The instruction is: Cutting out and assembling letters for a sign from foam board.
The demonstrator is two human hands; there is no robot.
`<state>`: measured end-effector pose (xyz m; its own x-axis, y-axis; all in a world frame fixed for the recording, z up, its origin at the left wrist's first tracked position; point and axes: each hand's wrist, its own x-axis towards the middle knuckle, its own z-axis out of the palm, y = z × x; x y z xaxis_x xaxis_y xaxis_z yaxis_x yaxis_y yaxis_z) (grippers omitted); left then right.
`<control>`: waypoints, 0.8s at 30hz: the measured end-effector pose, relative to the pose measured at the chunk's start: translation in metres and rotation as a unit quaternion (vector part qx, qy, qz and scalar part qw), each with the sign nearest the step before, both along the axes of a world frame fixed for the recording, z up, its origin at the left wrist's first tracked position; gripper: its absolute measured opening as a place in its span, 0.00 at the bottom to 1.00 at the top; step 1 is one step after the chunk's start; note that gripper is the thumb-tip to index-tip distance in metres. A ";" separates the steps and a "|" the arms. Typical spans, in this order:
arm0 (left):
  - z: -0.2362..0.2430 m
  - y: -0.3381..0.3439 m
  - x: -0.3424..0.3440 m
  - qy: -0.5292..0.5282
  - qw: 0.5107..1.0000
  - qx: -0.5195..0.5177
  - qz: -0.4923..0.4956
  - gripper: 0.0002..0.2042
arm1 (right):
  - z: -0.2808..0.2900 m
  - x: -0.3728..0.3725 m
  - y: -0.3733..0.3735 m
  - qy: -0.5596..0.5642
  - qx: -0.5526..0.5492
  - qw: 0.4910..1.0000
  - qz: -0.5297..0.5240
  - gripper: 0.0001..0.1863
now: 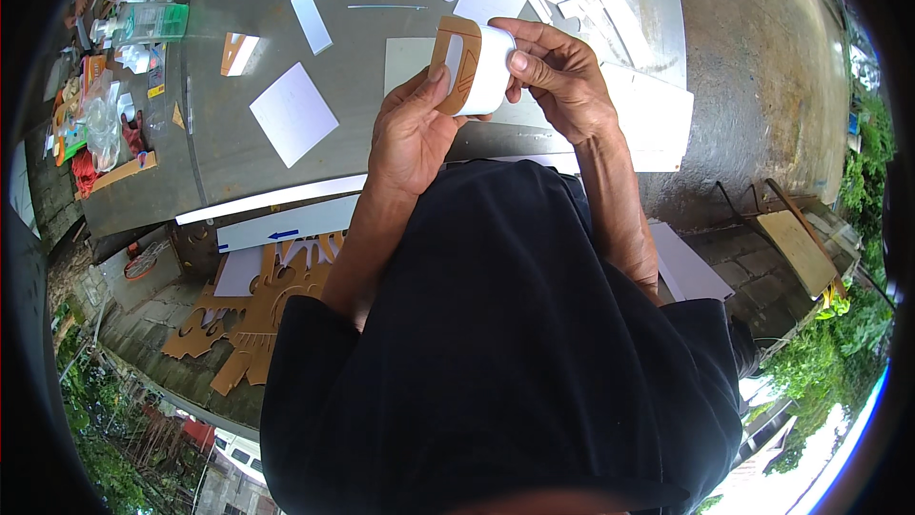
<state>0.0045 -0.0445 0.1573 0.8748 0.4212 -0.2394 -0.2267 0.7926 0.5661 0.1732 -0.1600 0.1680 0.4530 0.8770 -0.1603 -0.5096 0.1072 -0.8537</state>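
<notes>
Above the grey table [229, 134], the left hand [415, 129] grasps and the right hand [567, 81] pinches the brown-faced letter piece [468, 72] at upper centre of the frame, whose curved white side wall [497, 72] probably wants light, even pressure, flush with the brown edge.

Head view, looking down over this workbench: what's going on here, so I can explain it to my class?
A person in a black cloth top holds up a brown-faced, white-sided rounded piece in both hands, above a grey smooth-topped table. The left hand has its thumb on the brown face; the right hand grips the white curved side. A white square sheet lies flat to the left, apart from both hands.
</notes>
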 end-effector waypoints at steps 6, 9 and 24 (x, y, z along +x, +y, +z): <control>0.006 -0.007 0.001 0.007 0.999 0.042 0.010 0.21 | -0.004 0.002 -0.004 -0.003 0.024 1.000 0.007 0.23; 0.007 -0.010 -0.002 0.001 0.996 0.090 0.015 0.21 | -0.005 0.004 -0.007 0.000 0.050 0.999 0.017 0.21; 0.013 -0.010 -0.008 -0.004 0.952 0.305 0.036 0.28 | 0.003 0.001 -0.012 -0.084 0.071 0.994 -0.007 0.18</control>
<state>-0.0036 -0.0544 0.1698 0.8394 0.5383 0.0751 -0.2741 0.3000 0.9137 0.1743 -0.1719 0.1707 0.4755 0.8786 0.0448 -0.3579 0.2397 -0.9025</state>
